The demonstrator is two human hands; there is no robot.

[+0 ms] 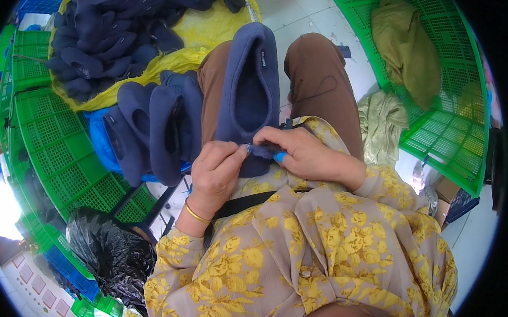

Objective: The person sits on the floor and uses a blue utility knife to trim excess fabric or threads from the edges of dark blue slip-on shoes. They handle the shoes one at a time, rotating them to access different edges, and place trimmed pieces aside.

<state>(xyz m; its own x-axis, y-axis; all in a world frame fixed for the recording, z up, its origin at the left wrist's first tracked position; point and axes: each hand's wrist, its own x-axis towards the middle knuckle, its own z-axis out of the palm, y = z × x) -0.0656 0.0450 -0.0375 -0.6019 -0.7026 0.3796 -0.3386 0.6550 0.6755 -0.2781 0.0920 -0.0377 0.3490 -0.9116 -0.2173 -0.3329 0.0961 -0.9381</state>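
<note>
A navy blue slipper lies along my lap, toe pointing away, with a small label inside its opening. At its heel end my left hand is closed, thumb and forefinger pinching the heel fabric. My right hand is closed on the same heel from the right, its fingers curled and a blue wrap on one finger. A small dark object shows just above the right hand's knuckles; its kind I cannot make out. More navy slippers stand side by side left of my knee.
A yellow sack at the far left holds a heap of navy slippers. Green plastic baskets stand at left, another green basket at right with olive cloth. A black plastic bag sits near my left elbow.
</note>
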